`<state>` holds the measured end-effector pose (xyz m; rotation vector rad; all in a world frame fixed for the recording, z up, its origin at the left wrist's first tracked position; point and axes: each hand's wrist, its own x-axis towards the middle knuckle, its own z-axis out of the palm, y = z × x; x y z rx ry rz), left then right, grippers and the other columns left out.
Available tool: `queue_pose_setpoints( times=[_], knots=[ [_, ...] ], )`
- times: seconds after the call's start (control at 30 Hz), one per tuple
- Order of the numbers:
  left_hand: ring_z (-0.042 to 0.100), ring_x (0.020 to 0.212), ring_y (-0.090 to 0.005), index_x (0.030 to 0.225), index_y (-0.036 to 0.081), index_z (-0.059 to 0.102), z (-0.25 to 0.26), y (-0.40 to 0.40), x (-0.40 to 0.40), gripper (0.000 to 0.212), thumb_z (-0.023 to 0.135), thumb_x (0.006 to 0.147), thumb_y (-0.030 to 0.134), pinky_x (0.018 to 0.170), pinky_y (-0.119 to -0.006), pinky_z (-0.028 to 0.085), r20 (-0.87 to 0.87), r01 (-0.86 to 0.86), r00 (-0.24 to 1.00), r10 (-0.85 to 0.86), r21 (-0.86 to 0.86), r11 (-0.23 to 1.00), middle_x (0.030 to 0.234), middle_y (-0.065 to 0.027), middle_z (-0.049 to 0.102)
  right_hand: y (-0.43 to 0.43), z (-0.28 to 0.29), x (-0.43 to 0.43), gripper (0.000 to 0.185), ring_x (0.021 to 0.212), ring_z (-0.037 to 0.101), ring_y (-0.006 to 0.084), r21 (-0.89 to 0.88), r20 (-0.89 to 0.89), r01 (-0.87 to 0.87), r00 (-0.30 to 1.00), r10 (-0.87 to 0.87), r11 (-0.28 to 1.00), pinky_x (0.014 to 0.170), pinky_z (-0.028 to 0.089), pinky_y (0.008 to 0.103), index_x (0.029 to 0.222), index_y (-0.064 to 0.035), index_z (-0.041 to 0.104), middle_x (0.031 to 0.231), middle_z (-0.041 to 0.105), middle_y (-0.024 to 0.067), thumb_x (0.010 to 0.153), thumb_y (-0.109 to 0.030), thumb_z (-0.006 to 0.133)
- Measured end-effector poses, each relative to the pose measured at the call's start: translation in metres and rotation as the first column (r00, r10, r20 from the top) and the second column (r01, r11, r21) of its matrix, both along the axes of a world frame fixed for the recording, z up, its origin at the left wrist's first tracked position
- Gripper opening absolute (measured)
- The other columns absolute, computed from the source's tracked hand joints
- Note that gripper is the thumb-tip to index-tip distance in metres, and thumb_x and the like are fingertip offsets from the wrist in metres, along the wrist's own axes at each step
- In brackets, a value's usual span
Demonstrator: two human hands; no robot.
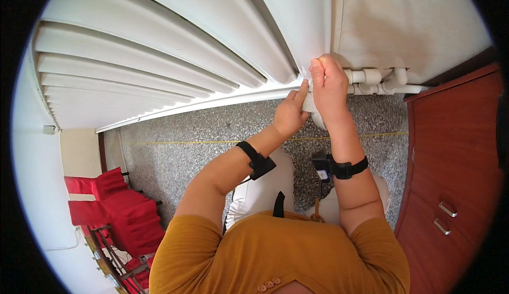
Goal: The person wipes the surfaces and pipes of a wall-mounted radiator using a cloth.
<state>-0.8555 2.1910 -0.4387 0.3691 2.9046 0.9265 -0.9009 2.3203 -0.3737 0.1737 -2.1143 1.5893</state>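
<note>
Both my hands are at the lower right corner of a white panel radiator (pixel 254 35), beside its pipe connection. My right hand (pixel 331 85) is curled, thumb pressed against the forefinger. A thin whitish scrap (pixel 303 71) shows at its thumb side; whether the fingers pinch it I cannot tell. My left hand (pixel 292 113) reaches in from the left, forefinger stretched up along a white fitting (pixel 309 103) and thumb against its lower side. Below the fitting hangs a rounded white part (pixel 318 120), partly hidden by my right wrist.
White plastic pipes (pixel 373 81) run right along the wall. A reddish-brown wooden cabinet (pixel 449 155) with metal handles stands at the right. Red cloth (pixel 123 214) covers furniture at the left. A yellow line (pixel 191 142) crosses the speckled floor (pixel 171 175). Black straps with devices circle my forearms.
</note>
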Motion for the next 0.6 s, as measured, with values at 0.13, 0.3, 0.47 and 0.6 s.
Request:
queue_pose_setpoints(
  times=[0.13, 0.3, 0.47, 0.6],
  knots=[
    [0.062, 0.093, -0.0294, 0.135, 0.005, 0.041, -0.001, -0.010, 0.010, 0.056, 0.059, 0.083, 0.016, 0.076, -0.040, 0.051, 0.418, -0.292, 0.902, 0.109, 0.403, 0.867, 0.113, -0.0142, 0.058, -0.001, -0.001, 0.001, 0.016, 0.074, 0.053, 0.0384, -0.003, 0.004, 0.005, 1.000, -0.005, 1.000, 0.065, 0.043, 0.0449, 0.080, 0.0000, 0.050, 0.079, 0.055, 0.0177, 0.090, -0.011, 0.056],
    [0.061, 0.101, -0.0255, 0.121, 0.002, 0.049, 0.016, -0.010, 0.004, 0.034, 0.050, 0.094, 0.023, 0.079, -0.041, 0.055, 0.890, -0.898, 0.428, -0.158, 0.438, 0.038, 0.110, -0.0119, 0.060, -0.001, -0.002, -0.001, 0.017, 0.074, 0.053, 0.0384, -0.028, 0.021, 0.006, 1.000, -0.005, 1.000, 0.065, 0.043, 0.0451, 0.079, -0.0006, 0.051, 0.079, 0.055, 0.0179, 0.089, -0.013, 0.056],
    [0.061, 0.102, -0.0286, 0.119, 0.000, 0.048, 0.023, -0.002, -0.030, 0.027, 0.039, 0.097, 0.013, 0.084, -0.041, 0.055, 0.816, -0.846, 0.529, -0.230, 0.530, -0.066, 0.116, -0.0153, 0.057, -0.001, -0.003, -0.002, 0.020, 0.068, 0.053, 0.0360, -0.003, 0.032, 0.003, 0.999, -0.003, 1.000, 0.061, 0.043, 0.0425, 0.076, -0.0005, 0.051, 0.073, 0.054, 0.0171, 0.090, -0.015, 0.056],
    [0.060, 0.104, -0.0291, 0.121, 0.001, 0.047, 0.009, -0.033, -0.027, 0.028, 0.039, 0.098, 0.015, 0.086, -0.042, 0.054, 0.834, -0.858, 0.505, -0.223, 0.458, -0.233, 0.116, -0.0155, 0.057, 0.001, -0.001, -0.002, 0.021, 0.061, 0.052, 0.0294, -0.043, 0.039, -0.023, 0.999, 0.025, 0.999, 0.059, 0.042, 0.0385, 0.074, 0.0007, 0.050, 0.068, 0.054, 0.0151, 0.090, -0.013, 0.055]
  ],
)
